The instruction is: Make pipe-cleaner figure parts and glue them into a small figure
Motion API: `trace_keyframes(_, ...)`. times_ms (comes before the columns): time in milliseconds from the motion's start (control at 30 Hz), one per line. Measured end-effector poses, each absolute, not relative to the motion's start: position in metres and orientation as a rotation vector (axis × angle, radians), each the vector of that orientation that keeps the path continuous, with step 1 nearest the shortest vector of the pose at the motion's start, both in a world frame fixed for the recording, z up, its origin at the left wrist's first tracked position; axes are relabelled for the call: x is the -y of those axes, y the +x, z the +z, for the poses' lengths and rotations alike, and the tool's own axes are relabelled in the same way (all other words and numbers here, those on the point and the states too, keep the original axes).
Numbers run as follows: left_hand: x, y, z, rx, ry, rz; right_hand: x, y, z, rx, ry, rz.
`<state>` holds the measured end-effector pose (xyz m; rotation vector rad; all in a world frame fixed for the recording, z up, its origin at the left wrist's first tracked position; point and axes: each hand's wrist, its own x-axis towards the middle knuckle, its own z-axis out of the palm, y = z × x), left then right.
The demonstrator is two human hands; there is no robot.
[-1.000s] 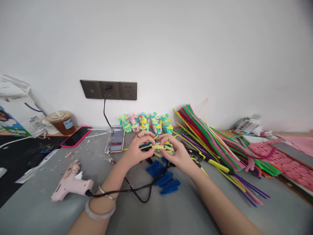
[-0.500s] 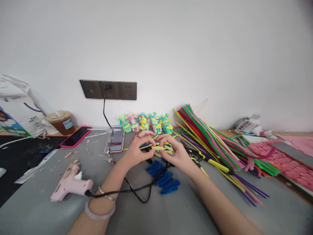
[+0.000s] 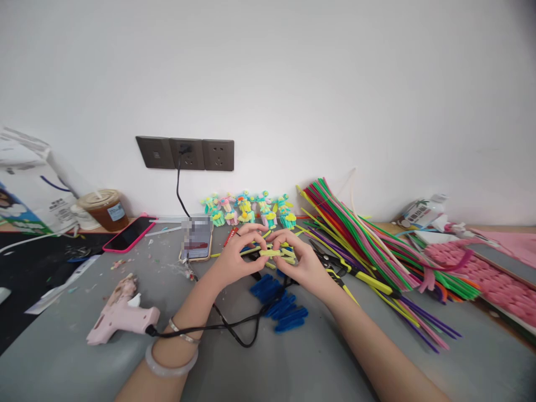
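Note:
Between my two hands is a short pale-yellow piece of pipe cleaner [image 3: 270,253], pinched at both ends. The fingertips of my left hand [image 3: 239,252] close on its left end, and those of my right hand [image 3: 302,260] grip its right end. More yellow pieces [image 3: 288,255] show just behind my right fingers, partly covered. Below the hands lie bent blue pipe cleaners [image 3: 274,304] on the grey table mat [image 3: 234,368]. Several small pipe-cleaner figures [image 3: 244,207] in yellow, pink and turquoise stand by the wall behind my hands.
A pink glue gun [image 3: 121,315] lies at left, its black cord [image 3: 209,328] running across under my left wrist. Black-and-yellow pliers [image 3: 355,272] and a big bundle of pipe cleaners [image 3: 360,240] lie at right. Two phones, one upright-screened [image 3: 203,237], and a drink cup [image 3: 106,209] are behind.
Hardly anything differs. Both hands keep their pinch on the yellow piece, with only a slight shift of the fingers.

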<state>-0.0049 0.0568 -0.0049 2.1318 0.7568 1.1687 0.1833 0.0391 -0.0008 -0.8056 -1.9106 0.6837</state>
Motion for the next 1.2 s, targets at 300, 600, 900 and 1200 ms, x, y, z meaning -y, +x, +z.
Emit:
trace_keyframes(300, -0.057, -0.005, -0.005, -0.773, 2.155, 1.176, -0.038, 0.180, 0.000, 1.898, -0.798, 0.713)
trace_keyframes(600, -0.056, -0.004, -0.005, -0.762, 2.141, 1.161, -0.038, 0.180, 0.000, 1.886, -0.777, 0.713)
trace_keyframes(900, -0.057, -0.005, -0.006, -0.748, 2.139, 1.161, -0.036, 0.177, 0.001, 1.892, -0.788, 0.700)
trace_keyframes(1200, -0.059, -0.012, -0.004, -0.848, 2.176, 1.111, -0.041, 0.187, -0.005, 1.891, -0.878, 0.736)
